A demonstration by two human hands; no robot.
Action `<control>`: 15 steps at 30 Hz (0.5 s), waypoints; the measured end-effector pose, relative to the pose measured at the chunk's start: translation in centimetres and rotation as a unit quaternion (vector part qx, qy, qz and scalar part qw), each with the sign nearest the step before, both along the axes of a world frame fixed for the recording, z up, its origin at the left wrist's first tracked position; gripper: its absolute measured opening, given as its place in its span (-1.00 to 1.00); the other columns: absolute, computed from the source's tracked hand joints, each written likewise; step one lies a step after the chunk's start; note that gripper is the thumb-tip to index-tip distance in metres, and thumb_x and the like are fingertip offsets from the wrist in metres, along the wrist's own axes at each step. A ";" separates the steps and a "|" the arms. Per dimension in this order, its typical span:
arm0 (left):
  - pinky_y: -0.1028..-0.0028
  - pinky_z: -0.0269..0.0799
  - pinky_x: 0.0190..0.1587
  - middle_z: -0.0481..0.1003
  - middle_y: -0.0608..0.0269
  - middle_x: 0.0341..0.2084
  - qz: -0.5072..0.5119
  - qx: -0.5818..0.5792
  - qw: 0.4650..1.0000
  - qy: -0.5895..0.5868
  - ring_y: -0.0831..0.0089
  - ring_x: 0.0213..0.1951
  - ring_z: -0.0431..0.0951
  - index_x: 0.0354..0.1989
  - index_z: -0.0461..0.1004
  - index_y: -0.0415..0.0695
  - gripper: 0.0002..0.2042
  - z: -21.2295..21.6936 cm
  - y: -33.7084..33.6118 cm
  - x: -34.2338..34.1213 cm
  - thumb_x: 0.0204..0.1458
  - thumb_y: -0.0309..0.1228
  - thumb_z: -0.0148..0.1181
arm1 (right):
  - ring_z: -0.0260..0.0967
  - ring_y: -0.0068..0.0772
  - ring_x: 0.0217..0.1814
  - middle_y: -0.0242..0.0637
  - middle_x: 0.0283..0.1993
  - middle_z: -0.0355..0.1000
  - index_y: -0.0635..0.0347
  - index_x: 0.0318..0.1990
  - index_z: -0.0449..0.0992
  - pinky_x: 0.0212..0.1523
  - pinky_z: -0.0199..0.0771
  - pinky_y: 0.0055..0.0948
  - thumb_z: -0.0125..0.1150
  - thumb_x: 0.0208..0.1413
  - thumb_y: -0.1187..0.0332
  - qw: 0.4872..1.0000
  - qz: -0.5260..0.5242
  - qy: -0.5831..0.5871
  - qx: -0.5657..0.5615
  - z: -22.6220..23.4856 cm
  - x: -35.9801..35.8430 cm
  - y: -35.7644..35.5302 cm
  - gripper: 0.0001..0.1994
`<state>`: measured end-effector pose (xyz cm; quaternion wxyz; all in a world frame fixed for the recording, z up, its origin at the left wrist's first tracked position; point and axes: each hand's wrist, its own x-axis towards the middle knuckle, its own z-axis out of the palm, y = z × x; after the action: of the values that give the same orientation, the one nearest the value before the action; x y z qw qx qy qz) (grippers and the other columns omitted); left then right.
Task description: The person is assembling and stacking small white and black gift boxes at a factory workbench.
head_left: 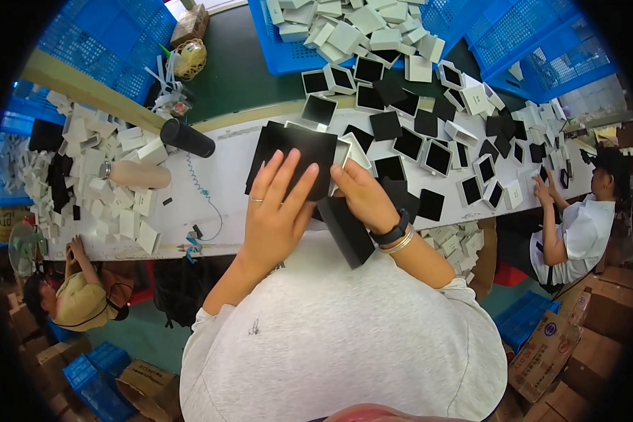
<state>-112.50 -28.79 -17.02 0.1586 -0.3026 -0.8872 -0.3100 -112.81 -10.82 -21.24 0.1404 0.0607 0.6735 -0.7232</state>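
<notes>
The left hand (278, 218) lies open, fingers spread flat; the right hand (366, 197) is curled around a block, its lower fingers hidden. Both work over the white table (228, 165), close to its near edge and the wearer's shirt. A blue crate (281, 65) heaped with white boxes stands beyond the far side. Directly in front of the wearer are black sheets (320, 144), under the left palm, one corner jutting out from beneath another. The black block (353, 235) hangs tilted below the right hand, toward the shirt. A white box (359, 148) shows just right of the sheets, by the right thumb. Even pressure from the flat palm should keep the sheets from sliding, and a loose right wrist should keep the block off the table's edge. Open trays and loose pads (430, 204) crowd the right side, so the easier room for moving seems to be leftward, short of the bottle (139, 175) and the thin coiled cord (204, 191).
</notes>
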 end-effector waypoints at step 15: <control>0.41 0.21 0.15 0.29 -0.03 0.09 -0.015 0.448 0.740 -0.502 0.36 0.13 0.31 0.16 0.12 -0.36 -0.45 -3.7 -0.6 0.4 -0.02 -0.56 0.18 | 0.33 -0.48 0.03 -0.21 -0.01 0.39 0.30 0.17 0.18 -0.08 0.40 -0.50 0.23 0.09 0.26 0.984 0.153 0.029 -0.085 -1.1 1.5 2.9 -0.45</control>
<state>-112.09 -29.43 -20.76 -0.1968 -0.0105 -0.5929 -0.7808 -111.28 -7.92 -22.30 0.2345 -0.0764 0.6146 -0.7493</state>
